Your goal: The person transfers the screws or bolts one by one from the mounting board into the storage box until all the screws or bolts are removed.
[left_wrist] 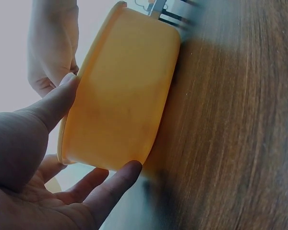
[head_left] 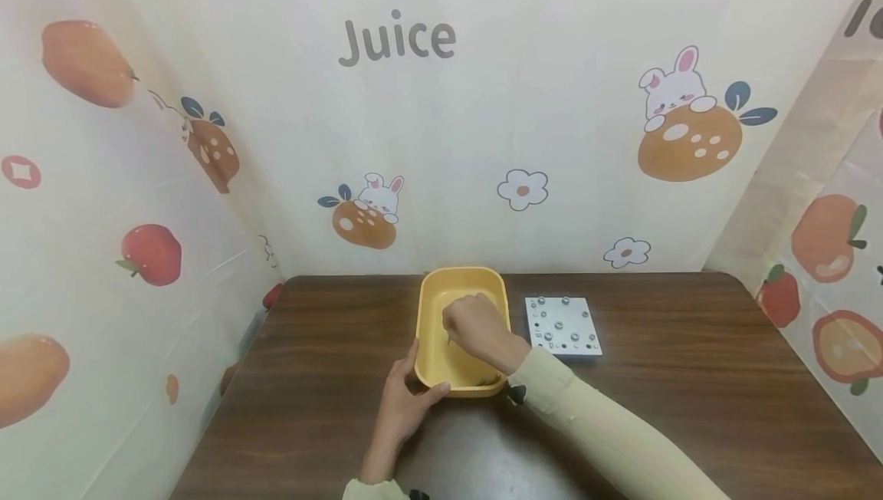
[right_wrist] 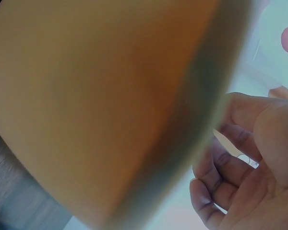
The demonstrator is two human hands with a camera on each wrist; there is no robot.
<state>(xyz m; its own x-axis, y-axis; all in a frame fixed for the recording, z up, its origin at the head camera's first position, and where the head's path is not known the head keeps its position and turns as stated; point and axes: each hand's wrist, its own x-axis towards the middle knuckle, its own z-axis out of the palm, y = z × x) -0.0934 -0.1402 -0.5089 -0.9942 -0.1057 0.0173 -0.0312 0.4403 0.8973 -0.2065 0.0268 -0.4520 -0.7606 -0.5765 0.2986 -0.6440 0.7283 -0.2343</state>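
A yellow plastic tub (head_left: pixel 428 308) sits on the wooden table, its long side running away from me. My left hand (head_left: pixel 403 400) grips its near left corner, the thumb on the near rim and the fingers along the left wall. In the left wrist view that thumb lies at the rim of the tub (left_wrist: pixel 120 91), while fingertips touch the wall lower down. My right hand (head_left: pixel 476 327) is over the tub's inside with its fingers curled. In the right wrist view the tub's wall hides some fingertips of the right hand (right_wrist: pixel 249 163), and I cannot tell whether they pinch something. Small dark bits (head_left: pixel 490 382) lie in the tub's near right corner.
A light-coloured plate (head_left: pixel 562 327) with several metal nuts or bolt heads and small holes stands right of the tub. The brown table (head_left: pixel 331 347) meets a printed curtain (head_left: pixel 455 116) at its back edge, and more curtain hangs on both sides.
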